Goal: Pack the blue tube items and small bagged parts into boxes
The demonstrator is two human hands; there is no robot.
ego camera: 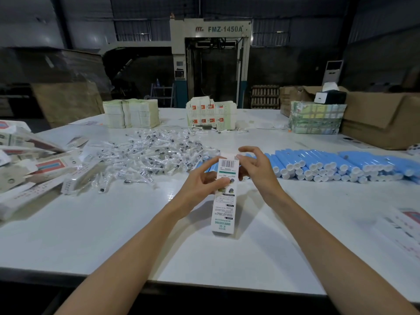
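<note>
A long white printed box (225, 201) stands tilted above the middle of the white table (113, 223). My left hand (202, 180) grips it near its upper end. My right hand (256, 169) hovers at the box's top flap, fingers spread and loosely curled; its thumb is near the flap. Blue tubes with white caps (329, 165) lie in a long stacked row to the right, just behind my hands. A heap of small clear bagged parts (150, 153) spreads out to the left of the box.
Packed and loose white boxes (34, 169) pile up at the left edge. Stacks of flat cartons (130, 113), (211, 115) and a wrapped bundle (316, 118) stand at the back. Brown cardboard boxes (375, 117) sit far right. A printed sheet (406, 226) lies near right.
</note>
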